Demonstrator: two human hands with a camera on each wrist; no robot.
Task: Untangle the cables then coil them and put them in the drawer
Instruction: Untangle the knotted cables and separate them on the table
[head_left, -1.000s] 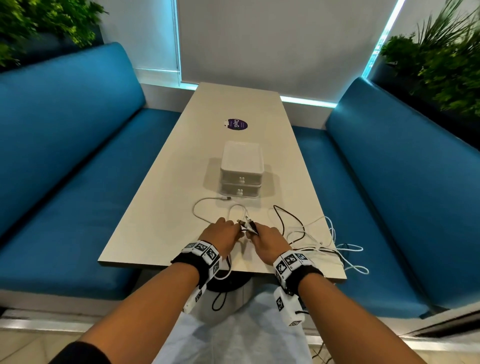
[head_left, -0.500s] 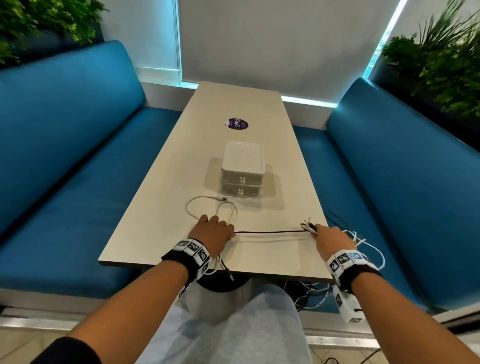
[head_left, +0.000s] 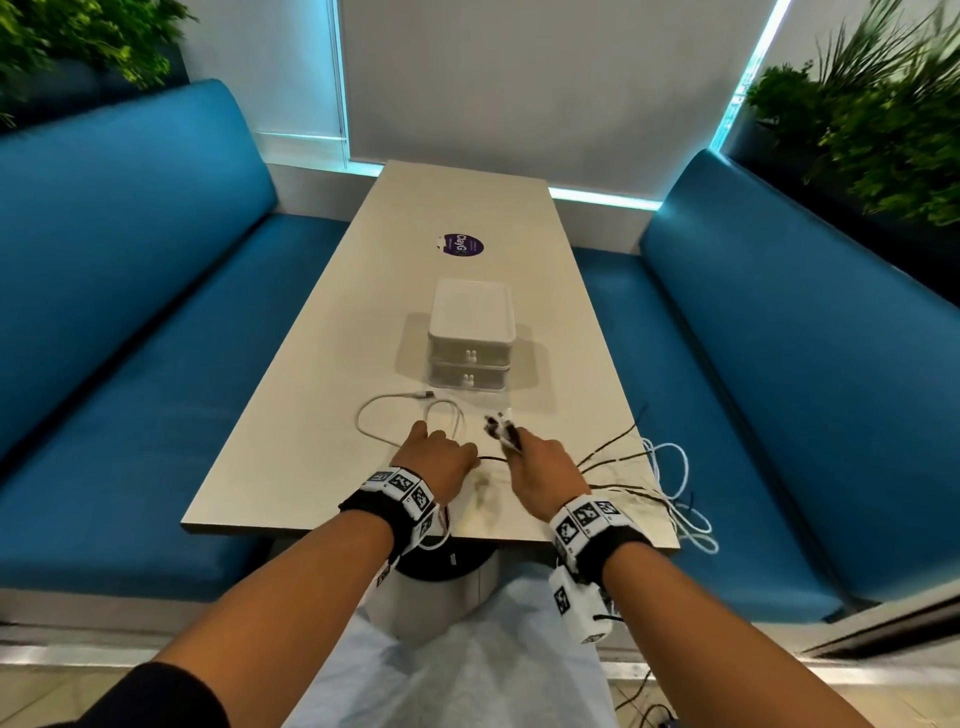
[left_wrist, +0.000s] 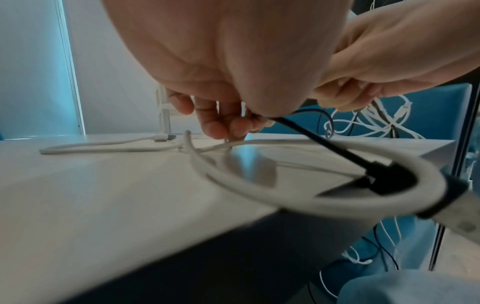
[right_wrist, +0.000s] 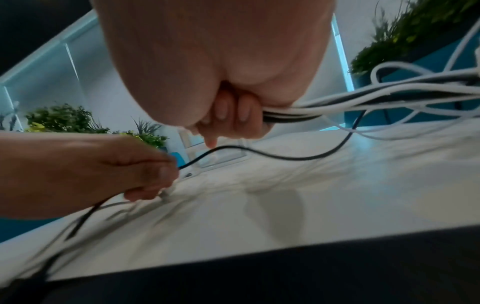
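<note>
Near the table (head_left: 291, 447) edge, the black cable (right_wrist: 285, 157) sags between hands: left hand (head_left: 439, 460) pinches it, right hand (head_left: 543, 475) clutches the cable bundle (right_wrist: 337, 105). Pulling hard could cinch the overhanging tangle into knots.

Teal-blue benches (head_left: 130, 322); pale beige table (head_left: 322, 395) with a purple round sticker (head_left: 462, 245); white drawer box (head_left: 471, 332). White cables (head_left: 675, 467) mixed with a black cable (right_wrist: 285, 157), one perhaps dark blue; black-and-white checkered wristbands (head_left: 400, 491).
</note>
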